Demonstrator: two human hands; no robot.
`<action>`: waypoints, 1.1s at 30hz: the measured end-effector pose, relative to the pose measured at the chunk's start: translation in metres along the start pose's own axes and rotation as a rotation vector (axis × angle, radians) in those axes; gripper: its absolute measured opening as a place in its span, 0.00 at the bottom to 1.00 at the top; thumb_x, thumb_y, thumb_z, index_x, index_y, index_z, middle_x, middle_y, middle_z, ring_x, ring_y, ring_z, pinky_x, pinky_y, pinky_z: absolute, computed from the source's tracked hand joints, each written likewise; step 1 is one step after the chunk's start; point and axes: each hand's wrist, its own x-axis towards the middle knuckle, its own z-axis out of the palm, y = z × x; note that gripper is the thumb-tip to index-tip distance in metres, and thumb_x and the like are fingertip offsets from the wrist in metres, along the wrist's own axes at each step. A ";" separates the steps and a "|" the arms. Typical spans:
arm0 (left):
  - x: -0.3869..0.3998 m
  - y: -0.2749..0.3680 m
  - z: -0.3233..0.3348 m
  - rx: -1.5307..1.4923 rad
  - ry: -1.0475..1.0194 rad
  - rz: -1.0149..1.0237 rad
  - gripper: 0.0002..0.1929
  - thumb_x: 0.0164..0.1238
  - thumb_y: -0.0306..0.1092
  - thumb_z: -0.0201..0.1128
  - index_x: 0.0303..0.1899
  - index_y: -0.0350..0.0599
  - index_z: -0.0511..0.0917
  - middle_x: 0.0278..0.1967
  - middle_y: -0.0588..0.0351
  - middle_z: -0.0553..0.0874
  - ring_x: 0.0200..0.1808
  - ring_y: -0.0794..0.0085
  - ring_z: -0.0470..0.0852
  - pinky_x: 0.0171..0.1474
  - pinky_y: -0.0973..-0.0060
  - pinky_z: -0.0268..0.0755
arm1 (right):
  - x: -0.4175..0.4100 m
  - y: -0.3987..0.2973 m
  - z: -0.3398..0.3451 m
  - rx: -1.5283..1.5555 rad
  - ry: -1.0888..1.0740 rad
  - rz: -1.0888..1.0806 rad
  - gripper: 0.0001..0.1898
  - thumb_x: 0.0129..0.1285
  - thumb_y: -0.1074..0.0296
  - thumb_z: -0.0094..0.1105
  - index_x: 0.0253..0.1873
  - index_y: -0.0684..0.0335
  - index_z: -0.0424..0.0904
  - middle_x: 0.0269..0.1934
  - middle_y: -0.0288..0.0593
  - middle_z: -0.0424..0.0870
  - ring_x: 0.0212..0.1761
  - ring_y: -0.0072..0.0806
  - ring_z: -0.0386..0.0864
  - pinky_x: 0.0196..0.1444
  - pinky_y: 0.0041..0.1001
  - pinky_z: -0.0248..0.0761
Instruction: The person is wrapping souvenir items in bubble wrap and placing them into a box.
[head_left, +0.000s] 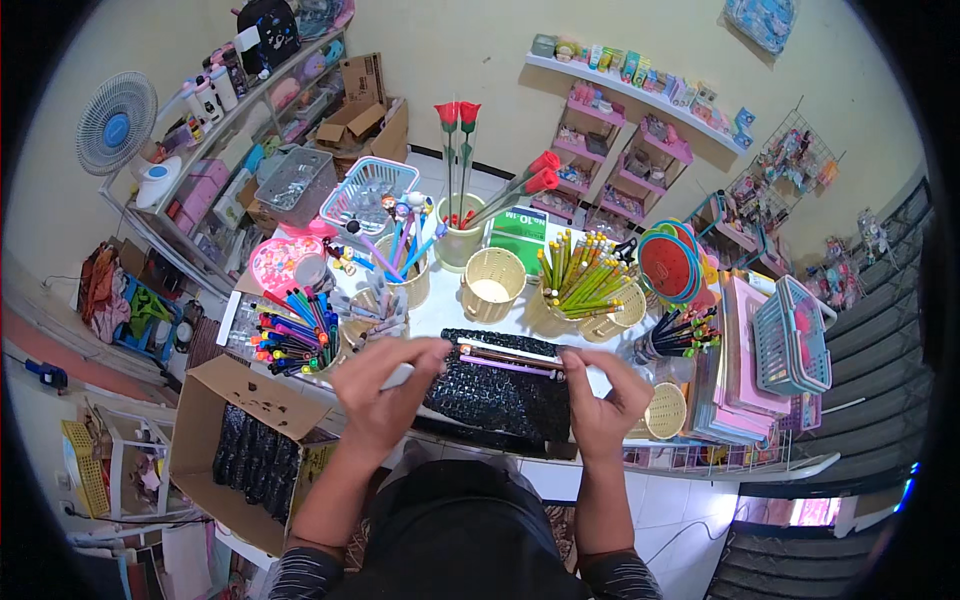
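Observation:
A sheet of black bubble wrap (495, 405) lies before me at the front of the white table. Several slim pens, among them a white pen (495, 352), a brown pen (517, 358) and a lilac pen (510, 366), rest side by side across it. My left hand (386, 386) pinches at the wrap's upper left edge, near the pens' left ends. At the opposite edge, my right hand (609, 397) has thumb and finger together beside the pens' right ends. The fingers hide the exact points of contact.
Beside my left arm stands an open cardboard box (240, 397) holding black-wrapped bundles (255, 457). Behind the wrap are an empty woven cup (493, 285), yellow-green pencils (589, 274) in a cup and colourful pens (296, 334). Stacked books (739, 352) and a blue basket (787, 345) occupy the right end.

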 end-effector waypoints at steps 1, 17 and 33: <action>0.009 0.007 -0.007 0.007 0.009 0.000 0.08 0.71 0.16 0.75 0.48 0.35 0.92 0.40 0.49 0.95 0.43 0.68 0.94 0.48 0.73 0.85 | 0.017 -0.016 0.007 0.008 -0.005 -0.007 0.07 0.67 0.77 0.80 0.48 0.70 0.95 0.37 0.47 0.95 0.40 0.32 0.93 0.48 0.30 0.84; 0.104 -0.057 -0.100 0.401 -0.194 -0.240 0.17 0.72 0.31 0.76 0.58 0.34 0.90 0.49 0.44 0.96 0.53 0.57 0.96 0.61 0.63 0.84 | 0.098 -0.040 0.174 -0.094 -0.650 -0.189 0.16 0.69 0.60 0.77 0.54 0.65 0.94 0.39 0.57 0.93 0.43 0.54 0.93 0.50 0.47 0.85; 0.103 -0.090 -0.090 0.508 -0.385 -0.122 0.14 0.72 0.33 0.74 0.55 0.37 0.91 0.49 0.41 0.93 0.49 0.44 0.92 0.56 0.52 0.83 | 0.089 -0.031 0.224 -0.035 -0.692 0.082 0.13 0.65 0.65 0.79 0.51 0.65 0.95 0.44 0.54 0.96 0.43 0.50 0.93 0.50 0.43 0.85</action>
